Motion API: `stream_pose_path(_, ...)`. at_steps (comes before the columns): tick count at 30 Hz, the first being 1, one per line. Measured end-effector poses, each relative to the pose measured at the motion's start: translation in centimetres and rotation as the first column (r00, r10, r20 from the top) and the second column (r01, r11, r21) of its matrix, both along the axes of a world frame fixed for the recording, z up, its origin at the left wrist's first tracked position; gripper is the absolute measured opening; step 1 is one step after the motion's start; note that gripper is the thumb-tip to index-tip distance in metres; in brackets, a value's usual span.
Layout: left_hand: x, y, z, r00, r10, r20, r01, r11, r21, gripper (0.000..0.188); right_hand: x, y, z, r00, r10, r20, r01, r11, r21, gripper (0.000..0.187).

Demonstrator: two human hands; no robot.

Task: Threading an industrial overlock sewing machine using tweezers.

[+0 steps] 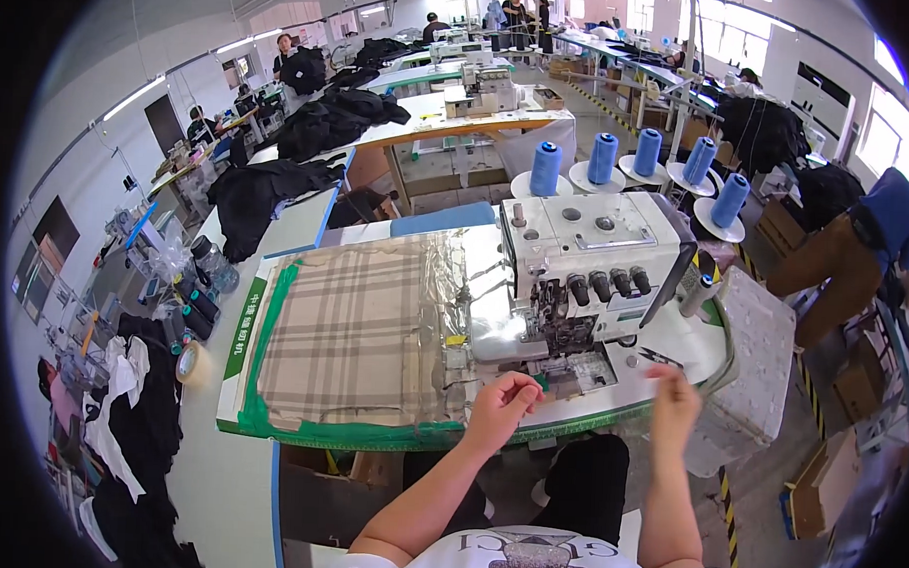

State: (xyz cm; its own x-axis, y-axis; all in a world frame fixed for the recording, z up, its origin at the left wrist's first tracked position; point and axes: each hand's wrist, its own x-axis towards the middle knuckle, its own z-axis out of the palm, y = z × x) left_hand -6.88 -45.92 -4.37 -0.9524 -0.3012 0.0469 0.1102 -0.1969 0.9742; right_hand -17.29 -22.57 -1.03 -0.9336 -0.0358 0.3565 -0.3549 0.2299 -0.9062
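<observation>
My left hand (503, 411) is held just in front of a white overlock sewing machine (591, 244), its thumb and fingers pressed together. Whatever may be between those fingertips is too small to make out. To the right, my right hand (675, 404) is raised over the table's front edge, its fingers smeared by motion. Dark tweezers (662, 358) lie on the machine table just beyond it. The machine's lower front is uncovered, so the metal looper parts (563, 333) show. Left of the machine, beige plaid cloth (343, 330) covers the tabletop, edged with green tape (261, 377).
Several blue thread cones (546, 169) stand behind the machine. A tape roll (188, 363) sits on the white side table (222, 496) at left, near dark thread cones (201, 305). Black garments (247, 202) are heaped further back. A person in brown trousers (826, 257) bends at right.
</observation>
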Motion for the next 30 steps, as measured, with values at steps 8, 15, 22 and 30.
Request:
stream_pose_path(8, 1.3, 1.4, -2.2, 0.996, 0.074, 0.049, -0.07, 0.994, -0.089, 0.01, 1.2, -11.4, -1.3, 0.631, 0.609, 0.481, -0.402, 0.786, -0.469, 0.026)
stream_pose_path(15, 1.6, 0.8, -3.3, 0.993, 0.067, 0.1, -0.057, 0.993, -0.102, 0.009, 1.1, -12.6, -1.8, 0.551, 0.678, 0.487, -0.293, 0.704, -0.647, 0.022)
stream_pose_path(22, 1.8, 1.0, -3.2, 0.993, 0.074, 0.087, -0.053, 0.974, -0.218, 0.012, 2.1, -13.0, -1.8, 0.596, 0.633, 0.494, -0.302, 0.747, -0.592, 0.017)
stream_pose_path(30, -0.9, -2.5, 1.3, 0.945, 0.209, -0.254, -0.326, 0.697, -0.639, 0.008, 2.0, -12.1, -2.2, 0.688, 0.569, 0.45, -0.286, 0.783, -0.552, 0.018)
